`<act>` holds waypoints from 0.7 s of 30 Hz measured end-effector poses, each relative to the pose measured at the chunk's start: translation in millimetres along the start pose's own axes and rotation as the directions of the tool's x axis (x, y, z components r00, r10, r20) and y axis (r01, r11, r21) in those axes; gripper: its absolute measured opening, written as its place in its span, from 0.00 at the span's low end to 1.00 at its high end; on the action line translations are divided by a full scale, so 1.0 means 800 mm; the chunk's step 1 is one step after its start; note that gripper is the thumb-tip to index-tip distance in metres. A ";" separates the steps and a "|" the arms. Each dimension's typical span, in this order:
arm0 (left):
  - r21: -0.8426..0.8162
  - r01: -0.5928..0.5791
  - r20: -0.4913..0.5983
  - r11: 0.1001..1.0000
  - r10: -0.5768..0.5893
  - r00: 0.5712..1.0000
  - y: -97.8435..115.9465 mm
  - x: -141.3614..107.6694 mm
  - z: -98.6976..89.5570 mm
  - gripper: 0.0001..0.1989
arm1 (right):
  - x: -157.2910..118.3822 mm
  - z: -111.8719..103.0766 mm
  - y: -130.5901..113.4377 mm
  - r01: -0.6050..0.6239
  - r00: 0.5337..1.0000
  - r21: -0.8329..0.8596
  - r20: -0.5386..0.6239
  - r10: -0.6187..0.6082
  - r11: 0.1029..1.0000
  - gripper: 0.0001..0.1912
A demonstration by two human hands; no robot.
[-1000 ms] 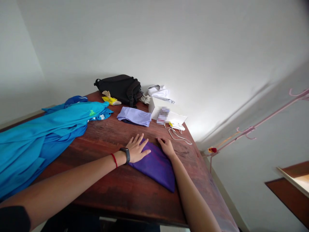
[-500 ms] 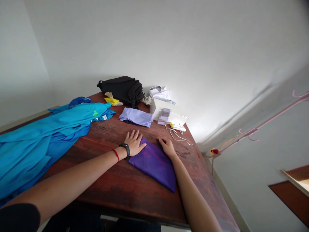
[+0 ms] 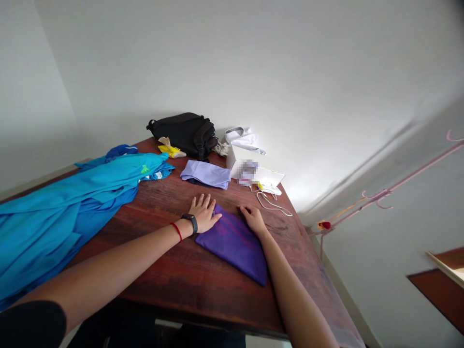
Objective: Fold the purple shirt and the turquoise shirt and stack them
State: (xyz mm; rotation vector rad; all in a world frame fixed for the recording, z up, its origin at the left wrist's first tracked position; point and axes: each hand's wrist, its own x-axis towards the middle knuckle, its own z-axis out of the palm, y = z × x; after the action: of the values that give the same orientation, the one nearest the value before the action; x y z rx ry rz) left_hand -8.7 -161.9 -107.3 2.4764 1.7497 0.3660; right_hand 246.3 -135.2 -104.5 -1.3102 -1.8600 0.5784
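A folded purple cloth (image 3: pixel 235 242) lies flat on the dark wooden table (image 3: pixel 174 280). My left hand (image 3: pixel 204 213) rests palm down on its far left corner, fingers spread; the wrist carries a black band and a red string. My right hand (image 3: pixel 253 218) presses flat on the cloth's far right edge. Neither hand grips the cloth.
A heap of blue garments (image 3: pixel 65 212) covers the table's left side. Farther back lie a folded lilac cloth (image 3: pixel 206 174), a black bag (image 3: pixel 183 134), a yellow packet (image 3: pixel 170 151), a white box (image 3: pixel 253 169) and a white cable (image 3: pixel 272 203). Pink hangers (image 3: pixel 377 197) hang at the right.
My left hand has slid a little to the left along the purple cloth's far edge. My right hand has stayed in place. The view shifted slightly.
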 end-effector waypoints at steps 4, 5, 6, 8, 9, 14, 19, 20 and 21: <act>-0.019 0.002 -0.003 1.000 -0.002 1.000 0.000 0.000 -0.001 0.38 | 0.000 0.000 0.000 0.003 1.000 0.000 0.001 -0.003 1.000 0.15; -0.021 0.003 -0.002 1.000 -0.003 1.000 0.000 -0.001 -0.001 0.38 | 0.000 0.000 0.001 0.003 1.000 0.001 0.000 -0.003 1.000 0.15; -0.021 0.003 0.001 1.000 -0.003 1.000 0.000 -0.001 -0.001 0.38 | 0.000 0.001 0.001 0.003 1.000 0.000 0.000 -0.003 1.000 0.15; -0.013 0.001 0.005 1.000 -0.001 1.000 0.001 0.000 -0.001 0.38 | 0.000 0.001 0.003 0.001 1.000 -0.002 -0.001 -0.001 1.000 0.15; -0.007 0.000 0.004 1.000 0.000 1.000 0.000 0.000 -0.001 0.38 | 0.000 0.001 0.003 0.001 1.000 -0.003 -0.001 -0.001 1.000 0.15; 0.008 -0.002 0.003 1.000 0.002 1.000 -0.001 0.000 0.000 0.38 | 0.000 0.000 0.004 0.000 1.000 -0.013 -0.001 0.000 1.000 0.14; 0.008 -0.008 0.002 1.000 0.008 1.000 0.000 0.000 -0.001 0.38 | 0.000 0.000 0.004 0.004 1.000 -0.015 -0.003 -0.004 1.000 0.14; 0.011 -0.010 0.001 1.000 0.010 1.000 0.000 0.000 -0.002 0.38 | 0.000 0.000 0.004 0.005 1.000 -0.016 -0.003 -0.005 1.000 0.14; 0.013 -0.013 0.000 1.000 0.013 1.000 0.000 0.000 -0.002 0.38 | 0.000 0.000 0.003 0.006 1.000 -0.017 -0.002 -0.006 1.000 0.14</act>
State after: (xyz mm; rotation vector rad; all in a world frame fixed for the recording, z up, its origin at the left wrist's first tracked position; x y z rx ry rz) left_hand -9.0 -162.3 -106.1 2.4984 1.7422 0.3570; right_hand 247.7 -134.2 -106.6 -1.3154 -1.8695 0.5593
